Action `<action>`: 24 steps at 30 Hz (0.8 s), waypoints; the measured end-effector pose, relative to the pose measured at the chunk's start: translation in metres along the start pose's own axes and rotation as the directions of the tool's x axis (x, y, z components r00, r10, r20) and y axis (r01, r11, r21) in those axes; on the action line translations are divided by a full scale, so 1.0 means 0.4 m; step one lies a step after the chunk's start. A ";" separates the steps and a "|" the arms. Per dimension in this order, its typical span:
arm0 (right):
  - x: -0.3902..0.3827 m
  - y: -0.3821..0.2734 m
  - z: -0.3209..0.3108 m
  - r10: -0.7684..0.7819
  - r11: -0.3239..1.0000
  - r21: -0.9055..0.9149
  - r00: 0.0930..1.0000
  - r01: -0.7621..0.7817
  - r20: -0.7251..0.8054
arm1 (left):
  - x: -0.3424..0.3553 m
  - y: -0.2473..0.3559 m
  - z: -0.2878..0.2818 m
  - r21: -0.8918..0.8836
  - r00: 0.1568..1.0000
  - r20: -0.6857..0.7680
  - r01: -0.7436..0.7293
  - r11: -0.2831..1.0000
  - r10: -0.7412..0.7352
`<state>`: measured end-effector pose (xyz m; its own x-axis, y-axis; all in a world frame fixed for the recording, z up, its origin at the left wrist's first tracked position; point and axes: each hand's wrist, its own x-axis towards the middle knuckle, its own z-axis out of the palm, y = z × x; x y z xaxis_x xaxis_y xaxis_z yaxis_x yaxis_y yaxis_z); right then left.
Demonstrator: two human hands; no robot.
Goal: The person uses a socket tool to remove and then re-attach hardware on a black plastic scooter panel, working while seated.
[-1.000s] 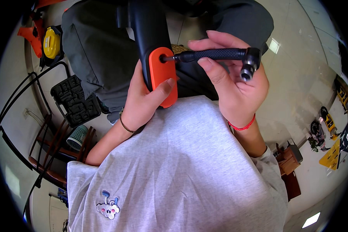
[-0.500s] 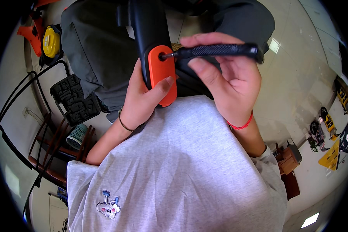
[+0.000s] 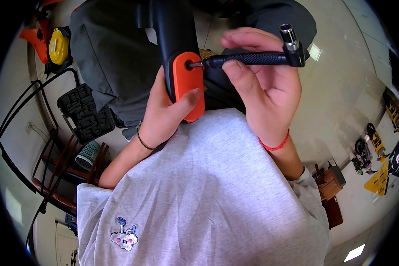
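Note:
My left hand (image 3: pixel 163 116) is wrapped round the lower end of a long black housing (image 3: pixel 176 31), its thumb pressed on the orange end plate (image 3: pixel 187 95). A round hole sits near the plate's far end. My right hand (image 3: pixel 272 95) holds a black screwdriver (image 3: pixel 252 58) with a knurled handle, between the thumb and the fingers. It lies nearly level, its thin metal shaft reaching into the hole; the tip is hidden inside. A silver socket (image 3: pixel 288 33) sticks out sideways at the handle's right end, pointing away from me.
My dark trousered legs (image 3: pixel 95 53) lie beyond the hands. At the left are a black moulded tool case (image 3: pixel 85 114), a yellow object (image 3: pixel 59 48), a teal basket (image 3: pixel 88 155) and wooden chair parts. A brown box (image 3: pixel 329 182) and small wheeled vehicles (image 3: pixel 363 153) stand at the right.
The screwdriver has turned about its length, so its socket now shows pointing away from me. My right fingers have shifted on the handle. The housing has moved slightly right.

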<state>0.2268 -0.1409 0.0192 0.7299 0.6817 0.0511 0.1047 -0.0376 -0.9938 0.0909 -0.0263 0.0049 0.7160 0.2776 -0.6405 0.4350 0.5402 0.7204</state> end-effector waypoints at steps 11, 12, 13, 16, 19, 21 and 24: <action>-0.008 -0.005 -0.013 0.095 0.943 0.323 0.994 -0.073 -0.052 | 0.006 -0.011 -0.004 -0.038 1.000 0.000 -0.006 0.999 0.006; -0.001 -0.008 -0.016 0.102 0.913 0.406 0.985 -0.036 -0.140 | 0.005 -0.014 -0.002 -0.045 1.000 0.003 -0.009 0.999 0.009; 0.009 -0.016 -0.030 0.145 0.890 0.453 0.974 -0.052 -0.173 | 0.006 -0.017 -0.001 -0.028 1.000 0.002 -0.013 1.000 0.013; 0.028 -0.037 -0.060 0.268 0.912 0.363 0.949 -0.194 -0.167 | 0.012 -0.028 -0.003 0.026 1.000 -0.006 -0.028 0.999 0.028; 0.015 0.011 -0.036 0.215 0.969 -0.113 0.976 -0.219 -0.046 | 0.016 -0.028 0.004 0.112 0.998 -0.021 -0.055 0.992 0.057; 0.001 0.020 -0.014 0.301 0.917 -0.291 0.952 -0.272 0.058 | 0.015 -0.020 0.011 0.214 0.996 -0.049 -0.065 0.975 0.077; -0.009 0.006 0.011 0.413 0.862 -0.372 0.903 -0.345 0.118 | 0.021 -0.014 0.017 0.302 0.996 -0.006 -0.086 0.949 0.092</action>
<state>0.2214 -0.1400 0.0161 0.6225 0.6866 -0.3756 0.0901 -0.5396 -0.8371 0.0981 -0.0323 -0.0028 0.7496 0.3310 -0.5731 0.5165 0.2488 0.8193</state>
